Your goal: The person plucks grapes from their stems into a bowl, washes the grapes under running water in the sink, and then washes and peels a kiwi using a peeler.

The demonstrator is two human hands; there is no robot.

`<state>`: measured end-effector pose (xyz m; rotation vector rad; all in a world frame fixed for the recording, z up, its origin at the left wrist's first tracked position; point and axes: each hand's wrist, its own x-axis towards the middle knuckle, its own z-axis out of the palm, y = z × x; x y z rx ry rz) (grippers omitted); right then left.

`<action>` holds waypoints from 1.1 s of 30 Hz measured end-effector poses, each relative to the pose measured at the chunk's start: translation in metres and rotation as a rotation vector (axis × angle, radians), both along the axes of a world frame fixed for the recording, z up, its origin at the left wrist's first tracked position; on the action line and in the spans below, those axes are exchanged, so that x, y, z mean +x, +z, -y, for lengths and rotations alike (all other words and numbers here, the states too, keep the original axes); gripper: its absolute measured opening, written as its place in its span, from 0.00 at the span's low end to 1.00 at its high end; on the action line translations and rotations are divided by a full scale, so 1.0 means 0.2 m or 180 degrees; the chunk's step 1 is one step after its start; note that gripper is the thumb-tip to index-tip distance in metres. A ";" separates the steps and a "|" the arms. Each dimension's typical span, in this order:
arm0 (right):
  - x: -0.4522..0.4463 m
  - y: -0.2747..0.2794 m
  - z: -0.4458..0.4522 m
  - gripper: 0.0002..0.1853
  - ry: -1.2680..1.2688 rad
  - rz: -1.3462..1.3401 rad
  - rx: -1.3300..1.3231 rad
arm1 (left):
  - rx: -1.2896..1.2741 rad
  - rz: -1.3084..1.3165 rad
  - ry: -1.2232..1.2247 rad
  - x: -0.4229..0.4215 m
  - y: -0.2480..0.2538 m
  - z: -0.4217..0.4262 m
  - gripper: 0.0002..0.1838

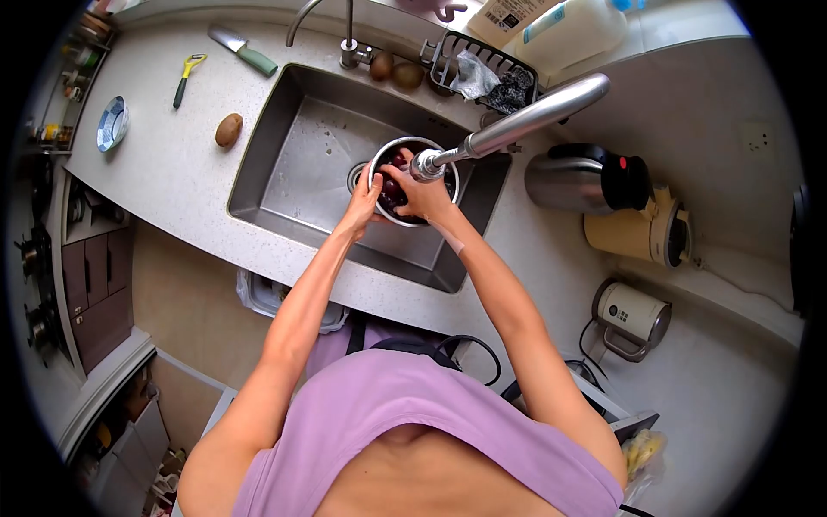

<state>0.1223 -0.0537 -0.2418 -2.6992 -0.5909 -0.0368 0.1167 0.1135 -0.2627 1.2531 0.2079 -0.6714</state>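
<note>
A round metal bowl [456,188] of dark red, round fruit [394,191], which look like cherries, is in the steel sink [297,155]. My left hand [366,200] grips the bowl's left side, thumb near the rim and fingers around the outside. Inside the bowl, my right hand [420,194] is among the fruit with its fingers apart; some fingertips are hidden. Directly above that hand hangs the spout of the large faucet [525,121], covering part of the bowl. Whether water is running I cannot tell.
On the left counter lie a knife [241,50], a peeler [187,79], a kiwi [228,130] and a small blue-white bowl [113,123]. Behind the sink are a thin tap [349,53], brown round items [394,71] and a black rack [448,56]. Kettles [564,183] stand at right.
</note>
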 end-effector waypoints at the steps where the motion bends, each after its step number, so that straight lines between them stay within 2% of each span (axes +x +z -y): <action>1: 0.02 -0.04 0.02 0.39 -0.0079 -0.0430 -0.0072 | 0.0076 0.0018 0.0032 0.00 0.00 0.00 0.36; 2: 0.04 -0.07 0.05 0.38 -0.0168 -0.0869 -0.0143 | 0.0075 0.0015 0.0028 -0.01 -0.01 -0.01 0.36; 6: -0.01 0.14 0.09 0.44 -0.0337 -0.1061 0.0735 | -0.0063 -0.0181 0.0178 -0.02 -0.05 -0.03 0.35; 7: -0.03 0.14 0.08 0.50 -0.0310 -0.0916 0.0596 | -0.0115 -0.0196 0.0151 -0.01 -0.05 -0.03 0.35; 8: -0.04 0.11 0.08 0.53 -0.0368 -0.1143 0.0686 | -0.0170 -0.0198 0.0104 -0.01 -0.04 -0.03 0.35; 10: -0.07 0.02 0.04 0.55 -0.0477 -0.0876 0.0416 | -0.0138 -0.0112 0.0100 0.01 -0.03 -0.01 0.36; 12: -0.05 0.01 0.04 0.52 -0.0519 -0.1081 0.0740 | 0.0052 -0.0016 0.0100 0.02 -0.04 -0.01 0.37; 14: -0.07 0.19 0.03 0.45 -0.0565 -0.1767 0.0993 | 0.0103 -0.0059 0.0103 0.01 -0.04 -0.04 0.38; 15: -0.05 0.25 0.02 0.37 -0.0865 -0.2016 0.0795 | 0.0088 -0.0034 0.0072 0.02 -0.04 -0.05 0.36; 16: -0.04 0.23 0.03 0.37 -0.0874 -0.2015 0.0800 | 0.0065 0.0005 0.0034 0.03 -0.03 -0.05 0.34; 18: -0.01 0.15 0.07 0.31 -0.0413 -0.0230 0.0434 | 0.0110 -0.0010 -0.0071 0.03 -0.03 -0.04 0.35; 19: 0.02 0.10 0.07 0.29 -0.0226 -0.0101 0.0598 | 0.0164 -0.0036 -0.0158 0.04 -0.02 -0.03 0.35; 20: 0.03 0.05 0.08 0.29 -0.0238 -0.0089 0.0609 | 0.0175 -0.0024 -0.0171 0.04 -0.01 -0.03 0.35; 23: 0.03 -0.10 0.06 0.28 -0.0675 -0.1026 0.1459 | 0.0283 -0.0016 -0.0333 0.08 0.07 -0.02 0.35; 24: 0.02 -0.12 0.05 0.28 -0.0697 -0.1019 0.1483 | 0.0302 -0.0013 -0.0359 0.10 0.10 -0.02 0.35; 26: 0.01 -0.18 0.03 0.27 -0.0857 -0.1294 0.2165 | 0.0655 -0.0143 -0.0678 0.17 0.17 -0.02 0.31; 27: 0.00 -0.21 0.00 0.25 -0.0953 -0.0870 0.2009 | 0.0771 -0.0116 -0.0767 0.20 0.18 -0.01 0.31; 28: -0.01 -0.24 0.00 0.25 -0.0972 -0.0849 0.2033 | 0.0791 -0.0099 -0.0792 0.23 0.17 -0.01 0.31; 31: -0.05 -0.26 -0.04 0.26 -0.1316 -0.1417 0.2349 | 0.1726 0.0327 -0.1519 0.34 0.24 0.01 0.31; 33: -0.04 -0.25 -0.10 0.27 -0.1460 -0.1325 0.2605 | 0.1966 0.0342 -0.1775 0.41 0.32 0.02 0.31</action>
